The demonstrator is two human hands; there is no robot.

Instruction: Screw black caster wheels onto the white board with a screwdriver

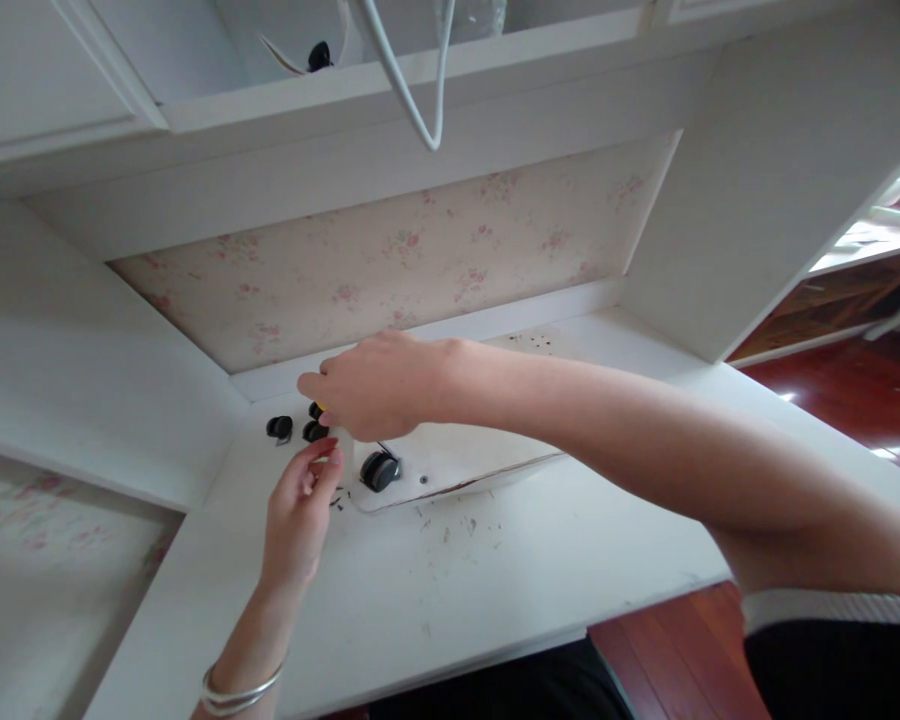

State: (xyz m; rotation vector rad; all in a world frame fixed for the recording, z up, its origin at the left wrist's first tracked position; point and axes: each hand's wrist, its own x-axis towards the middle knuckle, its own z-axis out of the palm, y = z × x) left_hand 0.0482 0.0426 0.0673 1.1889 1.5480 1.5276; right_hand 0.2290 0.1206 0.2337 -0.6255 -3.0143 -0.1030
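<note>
My right hand [379, 385] reaches across the white desk [495, 590] with its fingers closed around a small yellow-and-black object that I cannot make out. My left hand [300, 510], with bracelets at the wrist, sits just below it, thumb and fingertips pinched together close to the corner of a white board [472, 455]. A black caster wheel [379, 470] is fixed on that board's near corner. Two more black casters [280, 428] [313, 431] lie loose on the desk just left of my hands.
Small dark bits of debris [450, 525] are scattered on the desk in front of the board. A floral-papered back wall [390, 270] and white side panels enclose the desk. A white cable [412, 90] hangs from the shelf above. Red wooden floor [855, 390] lies to the right.
</note>
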